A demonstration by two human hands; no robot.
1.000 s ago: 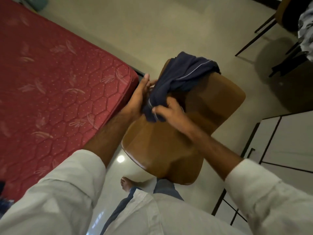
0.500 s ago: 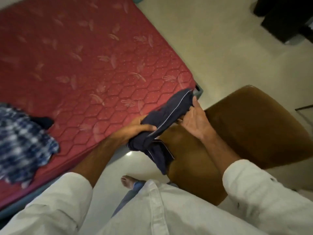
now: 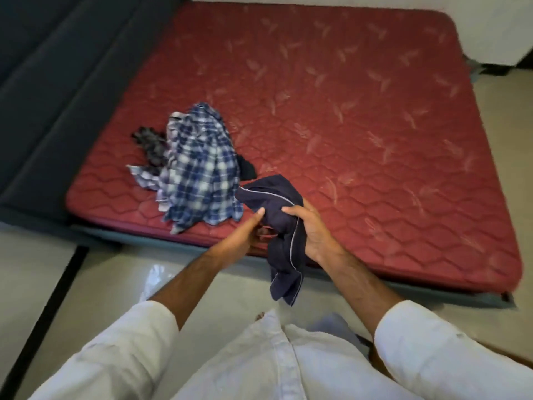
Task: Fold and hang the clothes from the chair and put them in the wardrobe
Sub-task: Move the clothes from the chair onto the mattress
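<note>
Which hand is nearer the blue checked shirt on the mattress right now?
Left. The left hand sits just right of the blue checked shirt, pinching the navy garment. The right hand grips that garment on its far side, farther from the shirt.

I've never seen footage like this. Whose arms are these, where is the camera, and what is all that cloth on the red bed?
There is no machine here: a person wears a wide-angle camera on the head, looking forward and down, so you see their own arms and white sleeves from above. The right hand grips a dark navy garment with thin pale piping; its lower part hangs down in front of the bed's edge. The left hand reaches to the same cloth, fingers touching it. Ahead lies a red quilted mattress. On it sits a crumpled blue and white checked shirt, heaped over some darker clothing that I cannot identify. Nothing looks folded yet.
</note>
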